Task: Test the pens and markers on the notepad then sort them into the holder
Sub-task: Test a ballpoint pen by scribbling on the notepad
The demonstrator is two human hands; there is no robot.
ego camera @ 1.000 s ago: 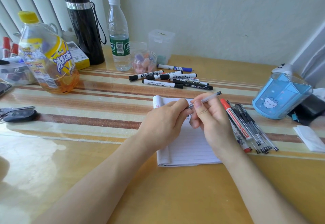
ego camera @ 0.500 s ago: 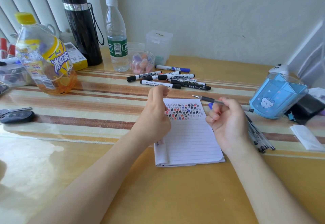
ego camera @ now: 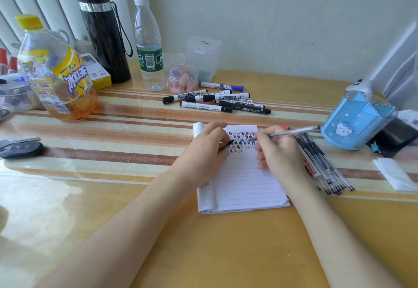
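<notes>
1. The notepad (ego camera: pixel 244 188) lies on the worktop (ego camera: pixel 203 253) under both your grips, with its blank ruled lines on the near side of them. There are plenty of free rows for what is left to test, so the pad needs no shifting.
2. Your left grip (ego camera: pixel 207 152) rests on the pad's left part, fingers curled round a small dark piece (ego camera: pixel 226 146), by the look of it the pen's cap. Press the heel of that hand down so the page cannot slide under the stroke. Have the cap ready to go back on this same pen.
3. Your right grip (ego camera: pixel 280 154) pinches a clear-barrelled gel pen (ego camera: pixel 294 132) close to its tip. The nib is down at the right end of the rows of test marks (ego camera: pixel 241 139), just ahead of your fingers, and the barrel slants away to the right. Make one short, light stroke in a free gap, not over an older mark, so you can judge the ink fairly.
4. Just right of that grip, a pile of pens (ego camera: pixel 325 170) lies fanned on the worktop. I cannot tell which of them are tested, so do not drop this pen back among them.
5. Farther right and beyond stands the blue holder (ego camera: pixel 352 124), which has dividers. No pen shows standing in it. Cap the pen first, then choose a compartment.
6. Straight ahead of both grips, well apart, the capped whiteboard markers (ego camera: pixel 217 103) lie in a cluster, waiting their turn.
</notes>
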